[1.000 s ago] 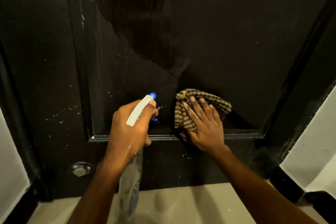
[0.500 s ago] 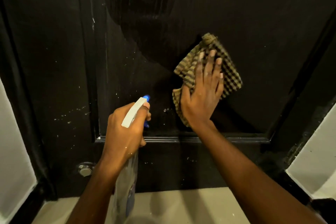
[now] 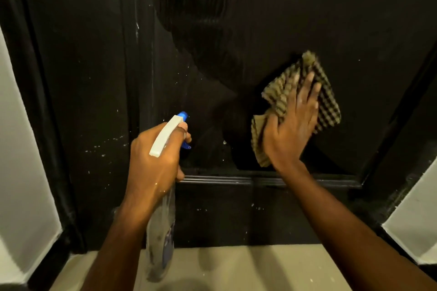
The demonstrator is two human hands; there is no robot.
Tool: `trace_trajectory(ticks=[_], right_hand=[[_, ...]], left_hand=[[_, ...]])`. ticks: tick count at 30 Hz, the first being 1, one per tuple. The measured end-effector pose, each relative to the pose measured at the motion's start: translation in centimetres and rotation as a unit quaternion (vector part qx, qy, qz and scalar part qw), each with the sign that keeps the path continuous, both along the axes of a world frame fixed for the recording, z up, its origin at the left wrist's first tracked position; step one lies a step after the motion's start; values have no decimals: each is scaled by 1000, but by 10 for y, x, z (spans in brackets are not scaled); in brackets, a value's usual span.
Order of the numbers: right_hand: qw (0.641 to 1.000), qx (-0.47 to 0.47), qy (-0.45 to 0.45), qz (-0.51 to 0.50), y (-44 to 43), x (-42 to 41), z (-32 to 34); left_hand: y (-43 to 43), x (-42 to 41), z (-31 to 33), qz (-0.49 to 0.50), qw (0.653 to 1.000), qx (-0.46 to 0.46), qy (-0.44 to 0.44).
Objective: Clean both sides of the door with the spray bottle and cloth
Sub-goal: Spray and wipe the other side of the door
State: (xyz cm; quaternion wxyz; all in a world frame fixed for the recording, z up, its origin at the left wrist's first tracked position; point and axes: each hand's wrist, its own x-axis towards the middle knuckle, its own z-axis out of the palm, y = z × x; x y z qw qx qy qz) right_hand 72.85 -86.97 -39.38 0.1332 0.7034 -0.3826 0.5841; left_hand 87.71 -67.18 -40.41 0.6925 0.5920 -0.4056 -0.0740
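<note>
**Door panel under cloth and spray**

Door [image 3: 283, 19] fills the head view, black and shut, facing the person and in reach of both hands. Its sunken panel ends at a ridged moulding [image 3: 236, 179] that runs across just below the hands.

The right hand [image 3: 293, 125] lies flat against the lower right of the panel, fingers straight and close together, pointing up. It presses a checked cloth [image 3: 328, 106] onto the surface. The cloth is bunched, and its edges show above the fingertips, to the right of the palm and below the thumb. The thumb rests on a fold at the cloth's left side.

The left hand [image 3: 153, 165] is to the left of the cloth, apart from it and held off the door. Its fingers are curled round the neck of the bottle [image 3: 160, 238], and a finger reaches round the front by the blue trigger [image 3: 186, 145]. The blue nozzle [image 3: 183, 115] points at the panel, close to it. The clear body of the bottle hangs below the wrist.

A darker wet patch [image 3: 201, 19] spreads over the upper middle of the panel, above and between the hands. White specks [image 3: 106, 142] dot the door's left stile. Pale walls [image 3: 21, 172] flank the dark frame [image 3: 23, 78] on both sides, and a light floor [image 3: 236, 267] meets the door's bottom edge.
</note>
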Motion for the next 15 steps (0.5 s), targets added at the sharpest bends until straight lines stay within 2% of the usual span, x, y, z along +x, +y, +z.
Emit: trace_trajectory(ticks=[2,4,7,9,10,12,15], right_hand=[[1000,-14,3,-14,14,25,18],[991,-83,105,-6,17,34,8],[936,-202,287,27,7,20,-34],[908,-226,352,39,-5,-1,-60],[905,-218,362,41,-11,-12,-69],[923,-181,340,29,-19,-31,-76],[972,-99,215,3,-20,-33,-55]], left_hand=[[2,4,1,7,1000,1,0],[4,6,3,9,1000,-1,-6],[5,8,3,2,1000,13,-13],[6,9,2,-8,999,22,-24],[6,8,1,-11,999,25,-28],[6,6,-1,-16,999,34,-22],[6,9,-6,-17,998,65,0]])
